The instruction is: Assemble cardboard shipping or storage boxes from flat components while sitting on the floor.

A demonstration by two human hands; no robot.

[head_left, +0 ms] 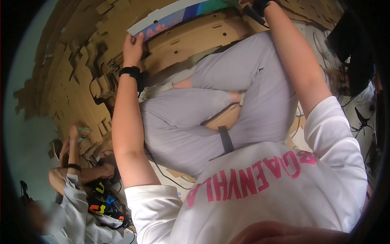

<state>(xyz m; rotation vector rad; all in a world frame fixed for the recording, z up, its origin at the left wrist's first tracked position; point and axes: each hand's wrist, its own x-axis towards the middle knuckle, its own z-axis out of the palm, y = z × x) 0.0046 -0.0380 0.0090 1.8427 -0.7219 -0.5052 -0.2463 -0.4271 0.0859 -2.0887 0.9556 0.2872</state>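
A long cardboard piece with a white edge and blue, purple and green print [176, 18] stretches across the top of the view. My left hand [133, 49] pinches its left end, thumb on the printed face. At the upper edge, my right hand [247, 2] is by the right end of this piece; most of it is cut off, so its grip cannot be made out. Just below lies brown cardboard [195, 38] with slots and small round holes, in front of my crossed legs [227, 69].
Stacks of flat brown cardboard [77, 93] fill the left and far side. At the lower left sits another person [73, 195], whose hands [71, 142] are near a small greenish item [84, 132]. Black cables [162, 173] run along the floor; dark objects [355, 53] stand at the right.
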